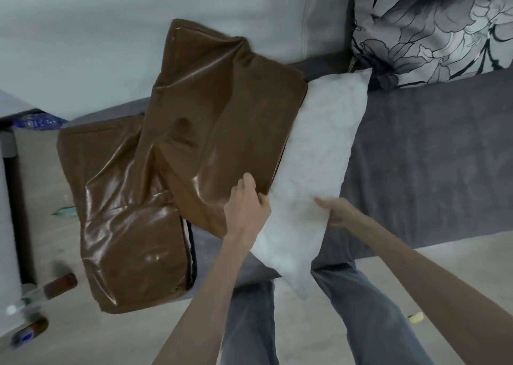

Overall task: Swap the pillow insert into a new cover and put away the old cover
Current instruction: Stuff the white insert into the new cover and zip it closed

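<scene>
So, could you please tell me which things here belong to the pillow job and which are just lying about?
Job: white insert, brown cover around it, second brown cover, left hand, right hand.
Lying about: floral cushion, bottles on the floor.

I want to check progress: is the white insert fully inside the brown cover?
No, partly out. About half of the white insert sticks out of the brown cover's open edge.
</scene>
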The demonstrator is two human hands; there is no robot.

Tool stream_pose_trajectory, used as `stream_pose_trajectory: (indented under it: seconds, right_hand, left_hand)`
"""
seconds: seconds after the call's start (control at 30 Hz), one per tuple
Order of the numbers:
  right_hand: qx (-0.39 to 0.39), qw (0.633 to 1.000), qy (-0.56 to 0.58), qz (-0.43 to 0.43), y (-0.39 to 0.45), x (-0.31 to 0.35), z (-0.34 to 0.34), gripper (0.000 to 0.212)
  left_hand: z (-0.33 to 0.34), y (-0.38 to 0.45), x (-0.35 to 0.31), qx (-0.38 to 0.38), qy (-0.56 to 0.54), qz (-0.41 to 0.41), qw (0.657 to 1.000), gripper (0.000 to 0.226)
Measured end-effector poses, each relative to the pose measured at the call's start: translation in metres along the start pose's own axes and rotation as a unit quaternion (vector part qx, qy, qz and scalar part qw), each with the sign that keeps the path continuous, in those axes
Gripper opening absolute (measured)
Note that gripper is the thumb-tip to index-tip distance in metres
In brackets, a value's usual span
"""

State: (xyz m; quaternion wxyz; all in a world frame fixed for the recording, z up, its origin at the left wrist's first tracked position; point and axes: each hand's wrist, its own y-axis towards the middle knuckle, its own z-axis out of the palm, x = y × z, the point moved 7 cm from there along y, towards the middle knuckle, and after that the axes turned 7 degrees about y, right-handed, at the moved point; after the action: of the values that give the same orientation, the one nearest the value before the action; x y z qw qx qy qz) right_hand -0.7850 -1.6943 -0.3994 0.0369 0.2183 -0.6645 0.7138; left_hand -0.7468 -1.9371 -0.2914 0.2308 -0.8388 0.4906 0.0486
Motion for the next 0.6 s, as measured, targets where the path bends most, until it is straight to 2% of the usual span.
stream_pose_trajectory:
  seconds: [0.07, 0.13, 0.23, 0.33, 0.4, 0.5, 0.6]
  right_hand:
    - [-0.074, 0.996, 0.002, -0.044, 0.014, 0.04, -0.025, 0.074]
    - [-0.094, 0.993, 0.013, -0.072, 0.029, 0.07, -0.034, 0.095]
    - [-0.091, 0.988, 0.062, -0.107, 0.057, 0.093, -0.038, 0.1]
    - [-0.045, 0.99, 0.102, -0.087, 0.081, 0.097, -0.032, 0.099]
    - [-0.009, 0.993, 0.089, -0.081, 0.094, 0.098, -0.03, 0.087]
    - [0.046, 0.991, 0.105, -0.07, 0.098, 0.098, -0.022, 0.047]
    - [0.044, 0.992, 0.051, -0.11, 0.082, 0.111, 0.008, 0.018]
  left_hand:
    - [0.001, 0.025, -0.027, -0.008, 0.034, 0.026, 0.999, 0.021]
    - [0.01, 0.05, -0.046, -0.003, 0.075, 0.036, 0.997, 0.031]
    - [0.029, 0.085, -0.058, 0.015, 0.148, 0.033, 0.988, 0.05]
    - [0.045, 0.11, -0.054, 0.047, 0.18, 0.002, 0.983, 0.065]
    - [0.051, 0.121, -0.05, 0.054, 0.181, -0.02, 0.982, 0.059]
    - [0.051, 0.129, -0.054, 0.034, 0.153, -0.054, 0.986, 0.038]
    - [0.04, 0.123, -0.081, -0.016, 0.048, -0.082, 0.995, 0.043]
